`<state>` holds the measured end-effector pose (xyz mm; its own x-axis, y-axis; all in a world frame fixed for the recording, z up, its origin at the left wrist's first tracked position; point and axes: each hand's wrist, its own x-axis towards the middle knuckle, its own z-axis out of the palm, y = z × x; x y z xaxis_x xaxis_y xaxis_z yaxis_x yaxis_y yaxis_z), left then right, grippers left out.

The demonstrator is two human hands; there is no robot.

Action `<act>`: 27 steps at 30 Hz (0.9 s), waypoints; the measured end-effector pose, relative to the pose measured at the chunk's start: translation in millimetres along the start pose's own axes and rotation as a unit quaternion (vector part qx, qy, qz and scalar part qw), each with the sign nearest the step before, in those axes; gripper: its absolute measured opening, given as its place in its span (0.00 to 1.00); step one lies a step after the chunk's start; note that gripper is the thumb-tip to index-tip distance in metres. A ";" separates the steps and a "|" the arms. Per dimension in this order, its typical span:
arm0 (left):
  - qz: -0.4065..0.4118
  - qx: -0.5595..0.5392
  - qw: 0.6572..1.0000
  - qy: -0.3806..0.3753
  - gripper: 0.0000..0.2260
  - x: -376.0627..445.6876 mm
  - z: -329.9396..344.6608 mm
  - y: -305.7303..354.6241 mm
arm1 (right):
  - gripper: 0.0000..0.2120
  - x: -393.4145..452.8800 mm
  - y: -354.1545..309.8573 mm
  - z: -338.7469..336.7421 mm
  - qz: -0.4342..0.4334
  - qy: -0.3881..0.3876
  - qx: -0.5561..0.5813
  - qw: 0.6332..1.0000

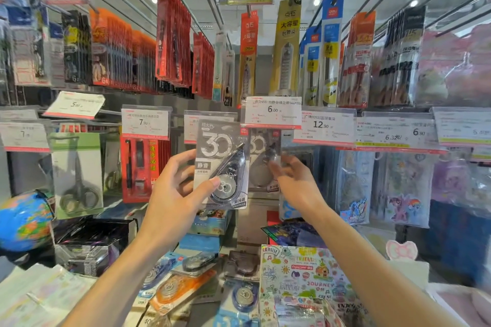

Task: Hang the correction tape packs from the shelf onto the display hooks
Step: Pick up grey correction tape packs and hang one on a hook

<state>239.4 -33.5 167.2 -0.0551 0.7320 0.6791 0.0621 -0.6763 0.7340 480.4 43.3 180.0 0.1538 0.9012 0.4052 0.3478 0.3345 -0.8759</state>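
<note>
In the head view, at frame centre, the left hand (175,188) pinched a grey correction tape pack (221,164) upright, its top just below the 6.00 price tag (273,112). The right hand (297,183), fingers loosely spread, reached toward the hung pack (264,159) just right of it.

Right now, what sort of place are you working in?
Most likely a stationery shop aisle: price tags clipped to display hooks, rows of packaged pens hanging above, and a correction tape pack held in the left hand.
</note>
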 end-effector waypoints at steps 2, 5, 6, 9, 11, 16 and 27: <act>-0.002 -0.001 1.000 -0.007 0.22 -1.7 1.4 1.5 | 0.24 -7.2 2.7 -12.1 0.002 -0.003 0.003 1.000; -0.010 -0.011 1.000 -0.018 0.22 -3.6 4.8 2.6 | 0.14 -23.3 4.4 -28.1 -0.018 0.000 -0.023 1.000; -0.013 -0.015 1.000 -0.021 0.22 -4.7 6.1 2.9 | 0.12 -30.7 3.7 -32.1 -0.031 -0.003 -0.032 0.999; -0.022 -0.029 0.999 -0.033 0.22 -8.8 10.0 3.6 | 0.09 -55.7 -2.3 -37.3 -0.065 -0.058 0.004 0.996; -0.028 -0.042 0.998 -0.036 0.21 -12.2 12.0 3.0 | 0.09 -70.1 -7.2 -35.1 -0.080 -0.108 0.031 0.990; -0.035 -0.056 0.997 -0.050 0.24 -25.0 20.5 1.5 | 0.15 -87.1 -20.6 -21.4 -0.085 -0.157 0.053 0.982; 0.047 0.115 0.991 -0.049 0.17 -20.9 19.9 18.0 | 0.13 -99.2 -18.3 -48.1 -0.076 -0.138 0.071 0.985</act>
<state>261.5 -59.3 166.1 0.0578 0.6781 0.7326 0.2881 -0.7140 0.6381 503.3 -65.4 168.5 -0.1552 0.8714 0.4653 0.2122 0.4894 -0.8458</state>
